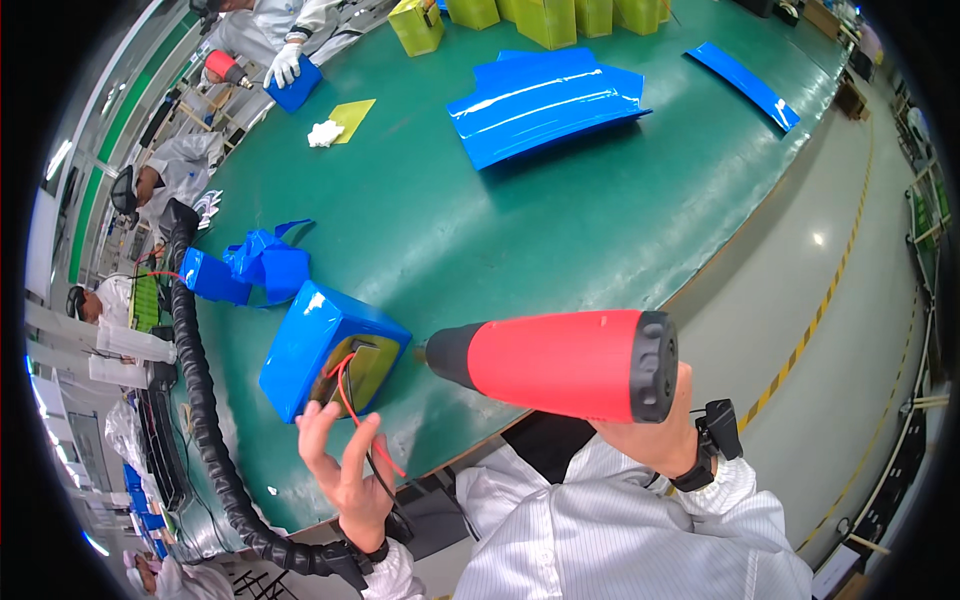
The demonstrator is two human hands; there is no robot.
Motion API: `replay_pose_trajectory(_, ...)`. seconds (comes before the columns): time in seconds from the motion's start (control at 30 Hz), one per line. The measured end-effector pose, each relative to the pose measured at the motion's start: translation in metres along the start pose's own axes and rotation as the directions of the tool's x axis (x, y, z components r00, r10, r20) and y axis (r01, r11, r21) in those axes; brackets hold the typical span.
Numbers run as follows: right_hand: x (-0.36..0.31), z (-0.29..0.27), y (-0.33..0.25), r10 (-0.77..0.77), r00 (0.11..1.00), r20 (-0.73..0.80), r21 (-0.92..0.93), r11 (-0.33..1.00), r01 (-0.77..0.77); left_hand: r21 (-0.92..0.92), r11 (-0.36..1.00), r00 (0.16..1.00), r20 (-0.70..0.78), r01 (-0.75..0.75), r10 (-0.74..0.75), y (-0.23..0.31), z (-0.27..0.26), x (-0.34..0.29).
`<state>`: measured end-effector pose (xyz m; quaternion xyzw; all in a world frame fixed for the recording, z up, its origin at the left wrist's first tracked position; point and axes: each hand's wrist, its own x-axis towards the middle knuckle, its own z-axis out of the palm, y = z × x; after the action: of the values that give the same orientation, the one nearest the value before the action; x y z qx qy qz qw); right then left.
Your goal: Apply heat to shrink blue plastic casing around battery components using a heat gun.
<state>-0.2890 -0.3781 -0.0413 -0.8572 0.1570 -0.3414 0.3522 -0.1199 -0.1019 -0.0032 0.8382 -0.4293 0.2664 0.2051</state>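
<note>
A red heat gun (555, 365) with a black nozzle and a black rear cap is gripped in my right hand (650, 430); its body hides most of the fingers. The nozzle points left at a block wrapped in glossy blue film (310, 340), close to its right side. One end of this block shows a yellow-green face, from which a red wire (346, 390) and a dark wire come out. Beside that end is my left hand (345, 470), fingers spread and bent near the wires. Its fingertips are by the block's lower edge; whether they touch it I cannot tell.
Smaller blue-wrapped pieces (260, 268) lie just beyond the block. Blue film sheets (550, 105) and a blue strip (745, 85) rest farther off on the green table (420, 220). Yellow-green blocks (545, 20) line the far edge. A black ribbed hose (200, 380) runs along the left; co-workers sit beyond.
</note>
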Motion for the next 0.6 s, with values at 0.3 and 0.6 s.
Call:
replay_pose_trajectory(0.3,0.017,-0.035,0.014,0.433,0.902,0.004,0.504,0.778,-0.376,0.311,0.933,0.984,-0.070,0.179,-0.165,0.009,0.049,0.019)
replay_pose_trajectory(0.6,0.060,-0.042,0.025,0.587,0.658,0.472,0.834,-0.053,-0.550,0.421,0.868,0.964,-0.100,0.264,-0.245,0.014,0.079,0.029)
